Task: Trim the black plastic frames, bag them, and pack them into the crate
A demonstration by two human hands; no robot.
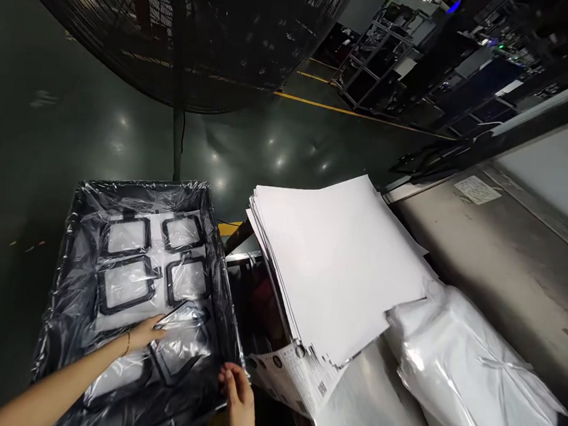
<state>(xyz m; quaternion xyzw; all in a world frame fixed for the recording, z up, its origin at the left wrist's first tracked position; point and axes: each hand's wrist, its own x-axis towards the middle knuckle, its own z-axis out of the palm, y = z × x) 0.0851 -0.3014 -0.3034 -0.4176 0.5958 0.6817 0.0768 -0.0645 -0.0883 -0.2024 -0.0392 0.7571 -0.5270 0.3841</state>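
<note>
Bin point(75, 201), near side cut off, left hand point(145, 335) stretched in, gripping black frame point(183, 345), right hand point(239, 391) curled by liner point(82, 240), grip hard to tell

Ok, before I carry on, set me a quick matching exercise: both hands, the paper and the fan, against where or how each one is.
1. left hand
2. right hand
3. paper
4. fan

A. white, in a stack
B. inside the bin, at a black frame
C. beyond the bin, above the floor
D. at the bin's right side

Pairs: 1-B, 2-D, 3-A, 4-C
</note>
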